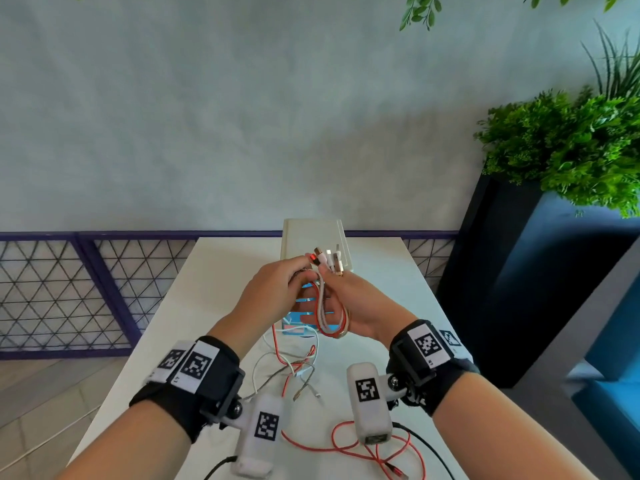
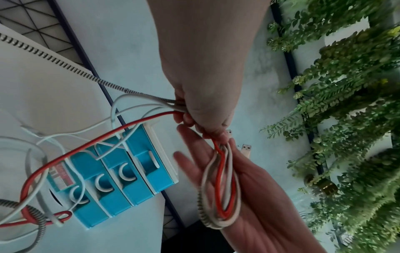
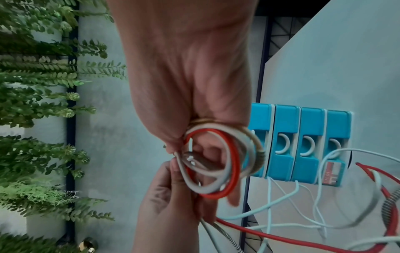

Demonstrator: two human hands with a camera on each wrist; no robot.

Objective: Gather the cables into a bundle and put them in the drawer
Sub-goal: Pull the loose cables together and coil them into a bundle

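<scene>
Cables [image 1: 327,303] hang in a first loop between our two hands above the white table [image 1: 214,271], with their plugs fanned out above our fingertips. Our right hand [image 1: 360,303] has its palm turned up, the loop draped across it and pinched at the top by thumb and fingers. Our left hand [image 1: 273,292] is curled round the strands just beside that pinch, and from there the loose lengths [image 1: 294,368] trail down onto the table.

We judge the lot light and limp. The red and white leads look smooth and likely to slide on one another, while the braided, spring-wrapped ones look springier and may push the coil open. The best hold seems to be at the crossing near the plugs, where all strands meet. The trailing tails can be fed in through the left fist.

Blue drawer unit [image 2: 121,178] stands on the table beneath our hands, and some strands lie across its fronts. In the head view our hands cover most of it. All the drawer fronts we can see look closed, and we cannot tell which one is meant. The count of cables is hard to fix, as the loop is blurred in both wrist views. The far ends run under the wrist cameras and off the bottom edge.
</scene>
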